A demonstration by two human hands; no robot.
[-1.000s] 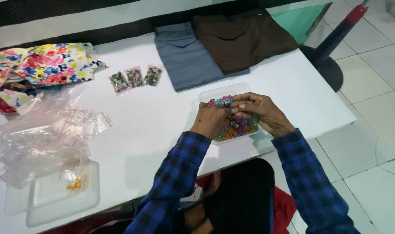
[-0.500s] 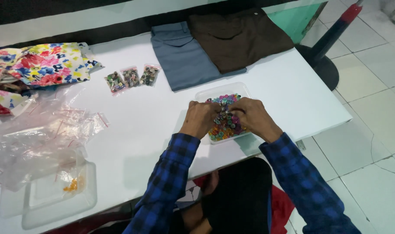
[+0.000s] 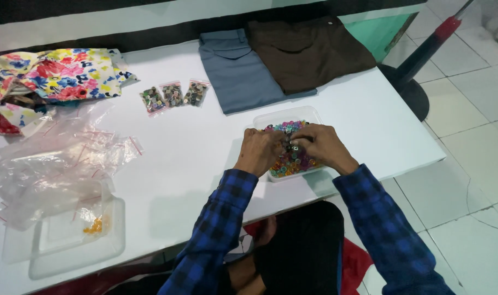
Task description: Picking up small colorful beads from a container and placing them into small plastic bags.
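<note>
Both hands over the clear plastic tub (image 3: 271, 117) of mixed coloured buttons (image 3: 293, 161), which sits on the white table (image 3: 205, 147) near its front edge, right of centre. Left hand (image 3: 260, 151) has its fingers curled down into the buttons at the tub's left side; right hand (image 3: 324, 146) comes in from the right, fingertips meeting the left's over the middle of the pile. Grip on both: fingers pinched together around something small at the meeting point, too small to tell what it is or which hand actually holds it. Blue checked sleeves (image 3: 216, 229) run back toward the camera. Behind the tub, touching side by side: folded grey-blue trousers (image 3: 235, 71) and a folded brown garment (image 3: 306, 52). Left of those, three small clear bags of dark buttons (image 3: 173, 95) in a row, just beside each other. Far left corner: bundle of flowered cloth (image 3: 52, 76). In front of it, a loose heap of empty clear zip bags (image 3: 57, 164) with red strips. Near left front edge: second clear tub (image 3: 74, 246), a few orange bits (image 3: 94, 225) inside, partly under the bag heap. Tiled floor (image 3: 467, 164) to the right, with a round black stand base (image 3: 410, 93) beside the table.
</note>
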